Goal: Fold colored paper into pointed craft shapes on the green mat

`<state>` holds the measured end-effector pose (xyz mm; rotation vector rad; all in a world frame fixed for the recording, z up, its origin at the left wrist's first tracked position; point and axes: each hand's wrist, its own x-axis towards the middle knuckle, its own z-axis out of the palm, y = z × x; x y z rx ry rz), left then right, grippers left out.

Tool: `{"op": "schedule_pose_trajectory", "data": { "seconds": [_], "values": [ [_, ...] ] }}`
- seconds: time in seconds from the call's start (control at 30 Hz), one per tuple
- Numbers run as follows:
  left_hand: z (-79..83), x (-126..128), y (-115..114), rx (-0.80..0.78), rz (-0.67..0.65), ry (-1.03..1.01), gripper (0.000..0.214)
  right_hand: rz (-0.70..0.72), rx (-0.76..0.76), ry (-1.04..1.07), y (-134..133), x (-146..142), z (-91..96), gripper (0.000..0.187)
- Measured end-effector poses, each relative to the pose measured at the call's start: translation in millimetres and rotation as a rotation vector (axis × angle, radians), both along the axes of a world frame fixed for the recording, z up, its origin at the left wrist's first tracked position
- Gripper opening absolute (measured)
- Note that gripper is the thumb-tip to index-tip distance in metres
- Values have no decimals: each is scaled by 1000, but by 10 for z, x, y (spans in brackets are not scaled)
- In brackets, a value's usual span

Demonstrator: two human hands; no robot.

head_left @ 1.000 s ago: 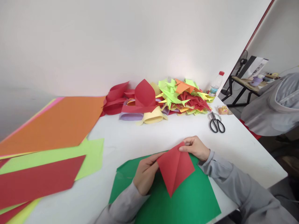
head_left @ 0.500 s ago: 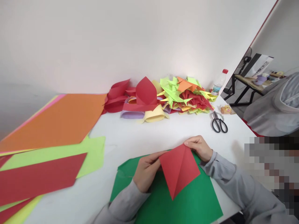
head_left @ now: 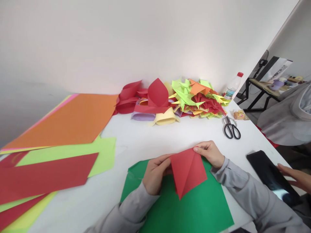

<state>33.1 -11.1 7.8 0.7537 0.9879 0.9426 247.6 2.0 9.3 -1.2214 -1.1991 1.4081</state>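
Note:
My left hand (head_left: 155,173) and my right hand (head_left: 210,153) both pinch a folded red paper (head_left: 188,171), a kite shape with its point toward me. The left hand grips its left corner, the right hand its top right corner. The red paper is held just above a green sheet (head_left: 194,210) that lies flat on the white table (head_left: 145,139) in front of me.
A heap of folded paper shapes (head_left: 175,100) lies at the back by the wall. Black scissors (head_left: 232,127), a small snack packet (head_left: 239,114) and a water bottle (head_left: 232,85) are at the right. Large coloured sheets (head_left: 60,129) cover the left. Another person's hand (head_left: 295,176) holds a black phone (head_left: 269,174) at the right edge.
The view has shifted slightly. The red paper's flap has been pressed flatter between my hands. Another person's hand with a black phone has come in at the right edge.

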Motion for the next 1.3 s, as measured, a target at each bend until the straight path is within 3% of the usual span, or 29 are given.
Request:
{"op": "schedule_pose_trajectory", "data": {
  "seconds": [0.13,0.3,0.5,0.67,0.93,1.1,1.3],
  "values": [
    [19,22,-5,-55,-12,-42,63,-57,0,-35,-13,-23,12,33],
    [26,56,-39,19,-50,66,75,-65,14,-40,-25,-46,20,33],
    [30,64,-46,164,-140,131,47,-54,9,5,-23,-47,3,33],
    [-3,31,-25,218,-69,150,43,19,-47,103,-33,-65,5,37],
    [28,54,-29,89,-46,54,49,-43,-69,122,-37,-94,16,37],
    [48,68,-49,-46,-171,-9,66,-118,-111,114,-19,-76,12,38],
    [54,78,-56,-46,-212,31,71,-145,-125,98,-14,-69,16,38]
  ]
}}
